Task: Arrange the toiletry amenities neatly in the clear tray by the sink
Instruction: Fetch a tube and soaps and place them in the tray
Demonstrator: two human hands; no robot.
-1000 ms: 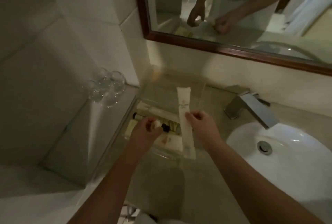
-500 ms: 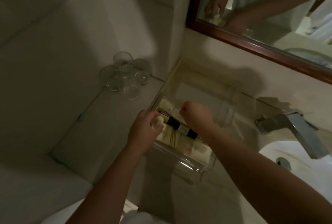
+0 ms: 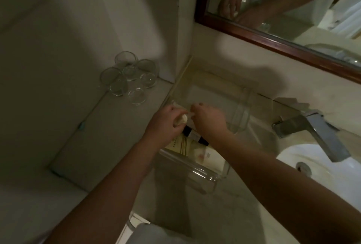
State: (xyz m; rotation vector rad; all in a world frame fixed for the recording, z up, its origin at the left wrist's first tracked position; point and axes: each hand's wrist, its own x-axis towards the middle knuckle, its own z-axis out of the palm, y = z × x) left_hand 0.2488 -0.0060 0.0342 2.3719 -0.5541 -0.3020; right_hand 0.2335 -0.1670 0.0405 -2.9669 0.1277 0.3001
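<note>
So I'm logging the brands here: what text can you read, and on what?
None is legible.
Cream packet in the tray: a row of small dark print, too blurred.
Packet beside it: a small mark, unreadable.
Dark bottle: pale label, no readable text.
</note>
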